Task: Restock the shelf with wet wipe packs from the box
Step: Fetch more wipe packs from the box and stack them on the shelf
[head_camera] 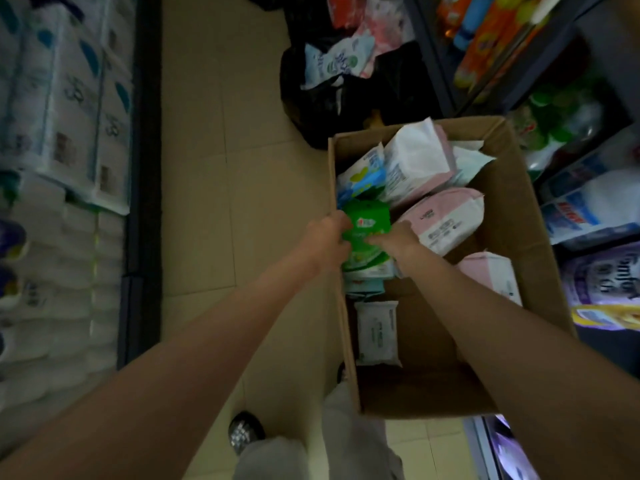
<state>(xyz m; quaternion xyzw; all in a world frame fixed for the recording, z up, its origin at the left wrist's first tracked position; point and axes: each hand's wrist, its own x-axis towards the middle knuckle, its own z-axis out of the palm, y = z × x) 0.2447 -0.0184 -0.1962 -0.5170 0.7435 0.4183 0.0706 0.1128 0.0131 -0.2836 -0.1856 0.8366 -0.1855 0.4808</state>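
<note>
Fingers of the left hand point(327, 237) and the right hand point(398, 241) are clamping a green wet wipe pack point(369, 225) from opposite sides. The glossy, white-lettered pack is sitting against the left wall of the cardboard box point(512, 209), among pink and white packs.

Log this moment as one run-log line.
stage: picking | left hand: grips green wet wipe pack | right hand: grips same pack | source: open brown cardboard box | shelf: not yet restocked
</note>
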